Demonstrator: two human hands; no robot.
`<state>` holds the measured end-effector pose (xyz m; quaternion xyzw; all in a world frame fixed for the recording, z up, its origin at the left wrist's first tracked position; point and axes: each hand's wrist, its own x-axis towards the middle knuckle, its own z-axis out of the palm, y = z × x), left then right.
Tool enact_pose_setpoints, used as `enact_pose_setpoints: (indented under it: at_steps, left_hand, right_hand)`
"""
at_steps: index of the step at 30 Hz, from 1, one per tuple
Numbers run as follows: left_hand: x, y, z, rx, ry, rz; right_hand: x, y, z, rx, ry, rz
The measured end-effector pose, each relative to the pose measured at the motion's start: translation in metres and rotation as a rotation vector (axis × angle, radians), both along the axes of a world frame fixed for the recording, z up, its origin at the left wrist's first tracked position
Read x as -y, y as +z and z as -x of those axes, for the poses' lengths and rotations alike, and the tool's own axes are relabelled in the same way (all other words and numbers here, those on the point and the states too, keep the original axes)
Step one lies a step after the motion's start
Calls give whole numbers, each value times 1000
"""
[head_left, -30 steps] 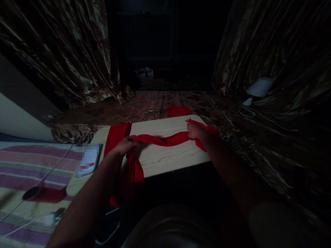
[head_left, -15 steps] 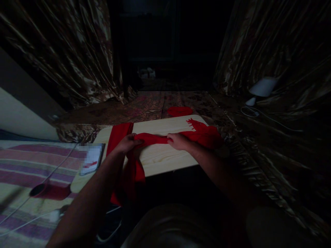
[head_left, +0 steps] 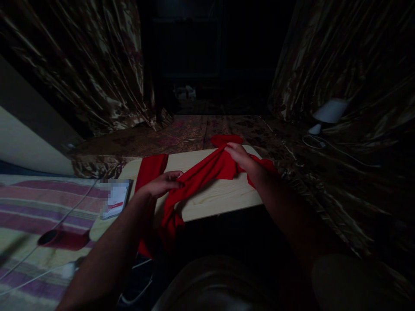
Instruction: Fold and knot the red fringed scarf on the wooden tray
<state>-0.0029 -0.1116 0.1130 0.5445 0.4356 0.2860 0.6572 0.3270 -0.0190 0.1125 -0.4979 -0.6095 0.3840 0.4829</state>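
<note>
A long red scarf [head_left: 207,166] stretches slantwise over a pale wooden table [head_left: 207,203]. My right hand [head_left: 239,154] pinches it near the far edge and lifts it a little off the wood. Lower down, my left hand [head_left: 164,182] is at the scarf's left edge, thumb and index finger apart, with red cloth at the fingertips. Past that hand the scarf droops over the near table edge. A folded red strip [head_left: 152,169] lies across the table's left part; I cannot tell if it is the same piece. More red cloth bunches under my right forearm.
A tablet-like flat thing [head_left: 116,199], partly blurred out, rests at the table's left end. Beside it are a striped bedspread [head_left: 26,207], a dark red cup-like object [head_left: 65,239] and white cables. A round red cloth [head_left: 222,139] lies behind the table; a lamp [head_left: 330,111] stands right.
My right hand has moved away and to the right, drawing the scarf out slantwise. My left hand has loosened its grip and shifted slightly right and nearer. The fringed end no longer shows.
</note>
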Motion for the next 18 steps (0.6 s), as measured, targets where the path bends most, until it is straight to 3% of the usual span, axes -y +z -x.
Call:
enact_pose_setpoints:
  at_steps: [6, 11, 15, 18]
  left_hand:
    - [10, 19, -10, -307, -94, -219]
    - [9, 24, -3, -591, 0, -442]
    - [11, 33, 11, -642, -79, -382]
    - [18, 45, 16, -589, -154, -318]
  right_hand:
    - [-3, 3, -10, 114, -67, -69]
    - [-12, 7, -16, 182, -208, -150]
    - [-19, 13, -22, 237, -436, -209]
    - [-23, 13, -26, 178, -532, -191]
